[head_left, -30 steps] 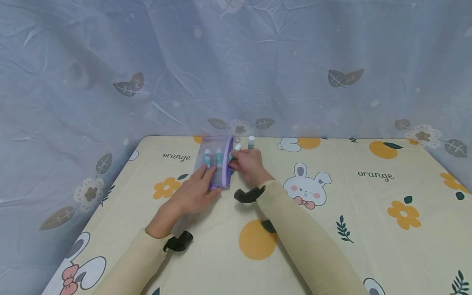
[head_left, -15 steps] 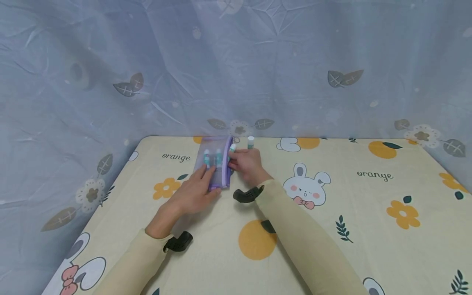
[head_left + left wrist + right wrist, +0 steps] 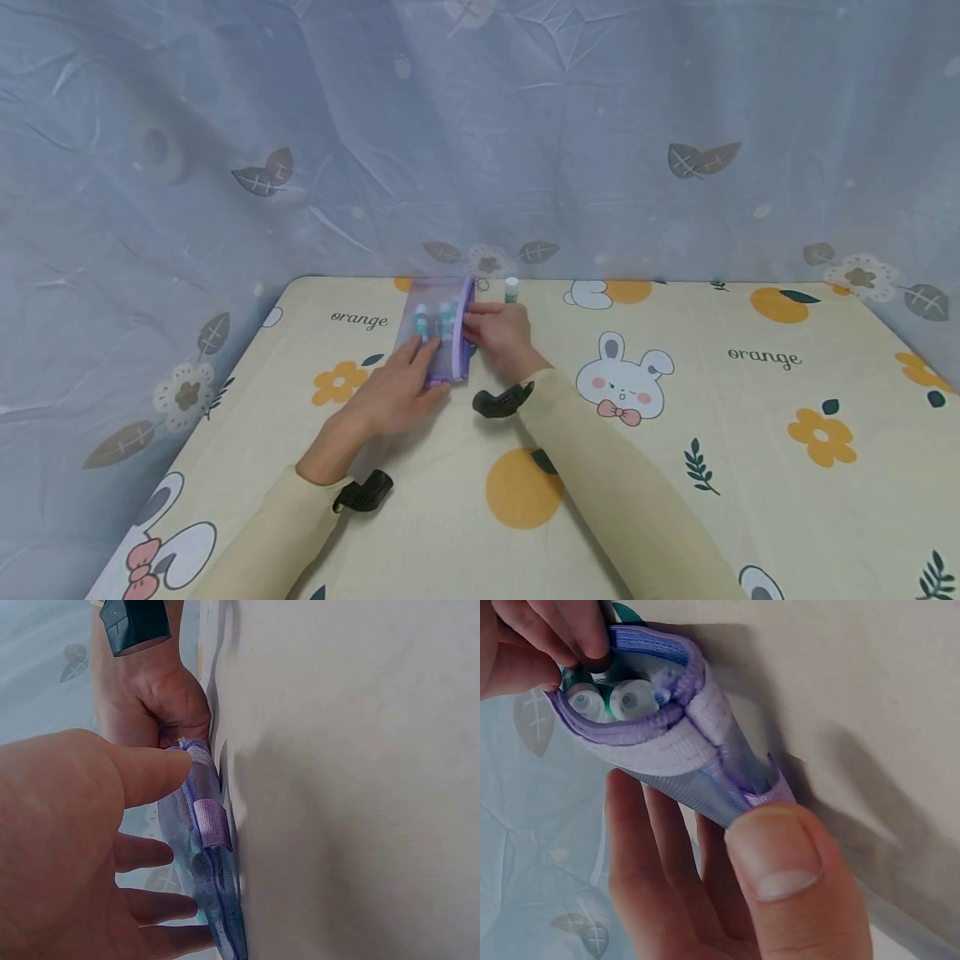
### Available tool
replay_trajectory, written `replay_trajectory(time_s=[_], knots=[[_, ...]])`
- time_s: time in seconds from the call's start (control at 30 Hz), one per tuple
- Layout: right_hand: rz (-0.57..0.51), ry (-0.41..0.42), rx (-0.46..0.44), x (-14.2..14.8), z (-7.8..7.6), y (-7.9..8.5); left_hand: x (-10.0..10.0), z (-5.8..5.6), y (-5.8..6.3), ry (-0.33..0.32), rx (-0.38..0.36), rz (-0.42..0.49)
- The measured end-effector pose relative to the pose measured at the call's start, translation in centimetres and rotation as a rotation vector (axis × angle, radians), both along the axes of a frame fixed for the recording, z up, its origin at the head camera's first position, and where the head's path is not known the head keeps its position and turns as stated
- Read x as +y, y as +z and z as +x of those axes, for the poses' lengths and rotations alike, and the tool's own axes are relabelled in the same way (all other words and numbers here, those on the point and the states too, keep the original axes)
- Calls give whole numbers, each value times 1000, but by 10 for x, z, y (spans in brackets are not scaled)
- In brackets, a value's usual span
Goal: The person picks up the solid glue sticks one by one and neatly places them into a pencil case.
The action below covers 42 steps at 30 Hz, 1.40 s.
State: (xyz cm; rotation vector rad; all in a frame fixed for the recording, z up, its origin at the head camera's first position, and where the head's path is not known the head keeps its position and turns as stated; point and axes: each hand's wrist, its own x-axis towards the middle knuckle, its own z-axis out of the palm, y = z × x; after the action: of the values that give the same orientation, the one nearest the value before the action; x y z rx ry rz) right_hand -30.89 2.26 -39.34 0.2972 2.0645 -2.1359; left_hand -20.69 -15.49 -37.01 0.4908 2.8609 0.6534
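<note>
A purple mesh zip pouch [image 3: 427,292] lies on the cloth, its mouth facing right. Through the mesh show teal glue sticks with white caps, such as one glue stick [image 3: 422,321]. My left hand [image 3: 393,392] rests its fingertips on the pouch, the thumb beside its near edge. At the mouth, my right hand [image 3: 504,335] pinches another glue stick [image 3: 574,677], mostly hidden by the fingers and pouch. In the right wrist view, white round ends of two glue sticks [image 3: 634,699] sit inside the mouth [image 3: 637,735]. One glue stick [image 3: 511,290] stands upright behind the right hand.
A patterned cream cloth [image 3: 645,500] covers the table. Behind it and to the left hangs a grey-blue curtain [image 3: 480,150]. A small ring [image 3: 482,285] lies by the pouch's far corner.
The glue stick in my right hand has moved left into the pouch's mouth, its white cap passing from outside to under the mesh. My left hand stays put.
</note>
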Motion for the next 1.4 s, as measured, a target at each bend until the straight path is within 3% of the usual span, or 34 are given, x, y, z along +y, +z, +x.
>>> replay_trajectory(time_s=[0.17, 0.5, 0.83, 1.4], knots=[[75, -38, 27, -2, 0, -1, 0, 0, -1, -4, 9, -2], [127, -84, 70, -4, 2, -1, 0, 0, 0, -8, 2, -5], [224, -57, 77, -7, 2, 1, 0, 1, 1, -12, 3, 2], [256, -59, 64, -6, 2, 2, 0, 0, 2, -3, -14, -14]])
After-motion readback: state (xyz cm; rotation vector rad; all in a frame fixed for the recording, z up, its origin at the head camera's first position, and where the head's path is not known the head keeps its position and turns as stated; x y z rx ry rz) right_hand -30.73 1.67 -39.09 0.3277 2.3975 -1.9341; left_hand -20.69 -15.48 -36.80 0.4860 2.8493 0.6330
